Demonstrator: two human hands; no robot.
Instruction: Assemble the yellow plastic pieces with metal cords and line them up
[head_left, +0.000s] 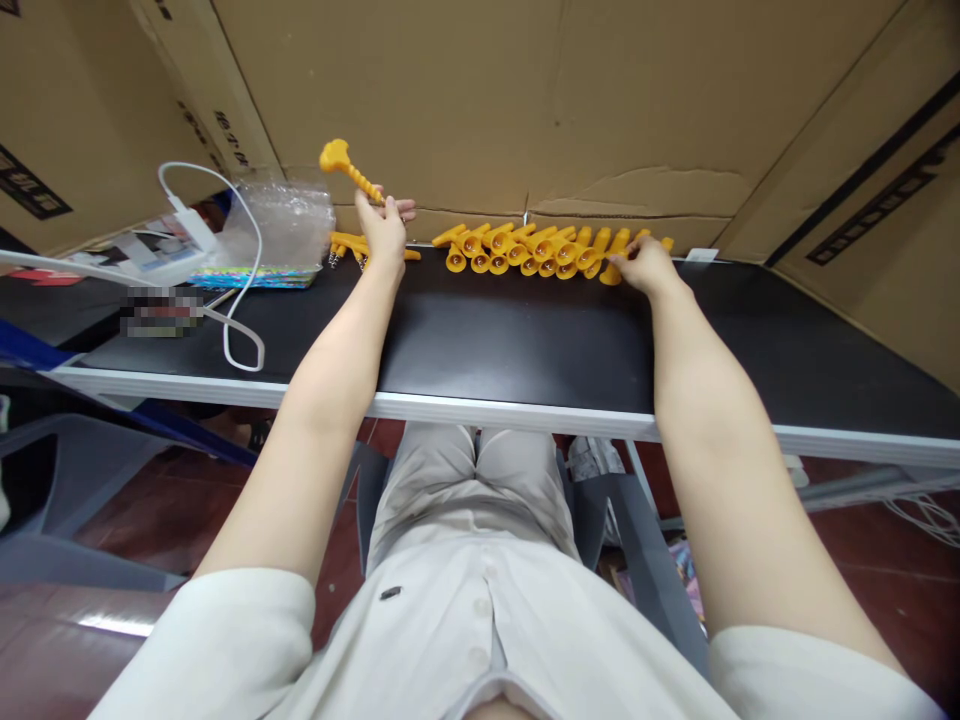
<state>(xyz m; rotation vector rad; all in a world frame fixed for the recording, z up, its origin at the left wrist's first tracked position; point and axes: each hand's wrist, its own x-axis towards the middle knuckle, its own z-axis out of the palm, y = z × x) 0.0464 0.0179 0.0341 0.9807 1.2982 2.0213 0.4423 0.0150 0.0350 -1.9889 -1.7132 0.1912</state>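
Note:
Raised above the table's left part, my left hand (386, 230) is closed on the thin end of a yellow plastic stick (361, 181) with a spiral shaft and a wide, lobed head. My right hand (649, 268) has its fingers round a yellow flared plastic piece (613, 270) at the right end of a row. The row (529, 250) holds several like pieces, stacked in two layers, their round hollow ends facing me. Behind my left wrist lie several yellow parts with metal springs (352, 245), partly hidden by the arm.
A clear plastic bag (281, 215) rests on a colourful packet (259, 277) at the left. Nearby are a white charger and looped cable (259, 235). Tall cardboard walls (480, 110) close off the back and sides of the black table (510, 345). A small white object (702, 255) lies far right.

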